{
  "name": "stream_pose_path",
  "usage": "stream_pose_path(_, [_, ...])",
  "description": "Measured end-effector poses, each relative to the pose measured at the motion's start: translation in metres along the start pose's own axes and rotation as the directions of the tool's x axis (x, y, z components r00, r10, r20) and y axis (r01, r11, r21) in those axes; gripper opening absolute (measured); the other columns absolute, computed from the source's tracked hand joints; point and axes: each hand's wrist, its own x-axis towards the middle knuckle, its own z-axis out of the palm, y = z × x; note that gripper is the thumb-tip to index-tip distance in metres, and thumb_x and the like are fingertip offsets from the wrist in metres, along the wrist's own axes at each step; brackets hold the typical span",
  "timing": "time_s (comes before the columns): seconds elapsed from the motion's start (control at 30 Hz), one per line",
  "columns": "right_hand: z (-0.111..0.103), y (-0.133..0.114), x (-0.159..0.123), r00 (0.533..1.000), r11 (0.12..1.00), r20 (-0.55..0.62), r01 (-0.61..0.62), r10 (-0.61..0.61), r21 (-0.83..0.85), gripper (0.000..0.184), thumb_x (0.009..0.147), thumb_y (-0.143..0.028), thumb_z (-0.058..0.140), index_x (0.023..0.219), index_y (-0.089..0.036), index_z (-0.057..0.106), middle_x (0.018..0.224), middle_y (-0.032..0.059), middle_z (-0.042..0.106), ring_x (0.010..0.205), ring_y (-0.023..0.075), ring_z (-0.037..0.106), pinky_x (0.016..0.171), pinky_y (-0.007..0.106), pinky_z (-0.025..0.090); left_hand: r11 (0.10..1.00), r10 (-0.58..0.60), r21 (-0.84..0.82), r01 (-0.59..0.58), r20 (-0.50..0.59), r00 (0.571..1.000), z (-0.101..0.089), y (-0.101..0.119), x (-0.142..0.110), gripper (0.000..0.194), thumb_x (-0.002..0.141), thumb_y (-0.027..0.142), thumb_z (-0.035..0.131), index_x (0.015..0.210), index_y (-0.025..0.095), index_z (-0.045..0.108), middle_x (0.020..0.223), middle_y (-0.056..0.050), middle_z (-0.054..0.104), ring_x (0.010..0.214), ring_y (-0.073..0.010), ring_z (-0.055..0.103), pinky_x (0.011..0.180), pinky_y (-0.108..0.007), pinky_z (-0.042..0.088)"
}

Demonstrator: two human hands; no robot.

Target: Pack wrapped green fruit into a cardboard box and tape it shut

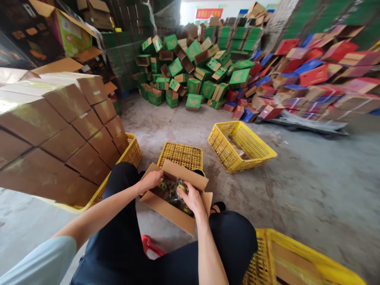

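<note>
An open cardboard box (pixel 170 211) sits between my knees with its flaps spread. Inside lie several green-yellow fruits in clear plastic wrap. My right hand (pixel 191 198) is closed around one wrapped fruit (pixel 181 188) at the right half of the box, thumb and fingers on either side of it. At the box's left end, my left hand (pixel 151 181) has its fingers bent over the cardboard edge, fingertips just inside near another wrapped fruit (pixel 162 185). The undersides of both hands are hidden.
An upturned yellow crate (pixel 181 154) stands beyond the box, and a yellow basket (pixel 242 148) to its right. Stacked closed cartons (pixel 68 138) rise at left. Another yellow crate (pixel 263 257) is at lower right. Green boxes (pixel 192 75) and red-blue boxes (pixel 314 75) heap behind.
</note>
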Motion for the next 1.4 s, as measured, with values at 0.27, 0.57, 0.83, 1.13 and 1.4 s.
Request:
stream_pose_path(0.27, [0.011,-0.002,0.000,0.988,0.967,0.049,0.134,-0.148,0.217,0.036,0.094,-0.036,0.062,0.125,-0.020,0.071,0.118,0.0111,0.078,0.111,0.0284,0.074,0.100,0.040,0.056,0.951,-0.084,-0.306,0.039,-0.138,0.987,-0.027,-0.021,-0.015,0.023,0.091,0.017,0.064,0.114,0.020,0.065,0.093,-0.001,0.074,0.088,-0.0168,0.070,0.079,-0.024,0.049])
stream_pose_path(0.57, [0.002,0.009,0.007,0.990,0.963,-0.120,0.108,-0.080,0.248,0.032,0.097,-0.031,0.051,0.115,-0.020,0.075,0.115,0.0092,0.079,0.108,0.0245,0.075,0.103,0.036,0.054,0.997,0.077,-0.012,-0.078,-0.066,0.995,-0.004,0.008,-0.026,0.036,0.095,0.024,0.059,0.130,0.022,0.064,0.122,-0.010,0.069,0.108,-0.0251,0.069,0.093,-0.031,0.052])
stream_pose_path(0.83, [-0.014,0.020,-0.003,0.993,0.988,0.063,-0.086,0.095,-0.130,0.039,0.102,-0.022,0.045,0.130,-0.019,0.071,0.133,0.0092,0.072,0.127,0.0213,0.066,0.109,0.029,0.046,0.952,0.294,0.087,-0.294,0.015,0.956,0.044,0.018,-0.018,0.036,0.089,0.032,0.071,0.123,0.020,0.073,0.144,-0.015,0.057,0.143,-0.0340,0.042,0.121,-0.048,0.031])
stream_pose_path(1.13, [0.005,0.001,-0.007,0.981,0.957,0.155,-0.072,0.118,-0.280,0.034,0.097,-0.017,0.056,0.127,-0.013,0.072,0.133,0.0189,0.070,0.127,0.0281,0.065,0.108,0.032,0.045,0.918,0.251,0.279,-0.280,0.135,0.958,0.037,0.047,0.005,0.025,0.093,0.015,0.057,0.107,0.013,0.077,0.121,-0.020,0.067,0.121,-0.0324,0.056,0.099,-0.041,0.045])
stream_pose_path(1.4, [0.003,0.005,-0.011,0.982,0.962,0.164,-0.043,0.090,-0.271,0.035,0.099,-0.020,0.054,0.128,-0.013,0.071,0.135,0.0184,0.069,0.129,0.0286,0.063,0.109,0.033,0.044,0.959,0.129,0.224,-0.172,0.192,0.973,0.057,0.065,0.034,0.021,0.088,0.015,0.065,0.105,0.009,0.076,0.102,-0.024,0.074,0.110,-0.0351,0.068,0.089,-0.037,0.053])
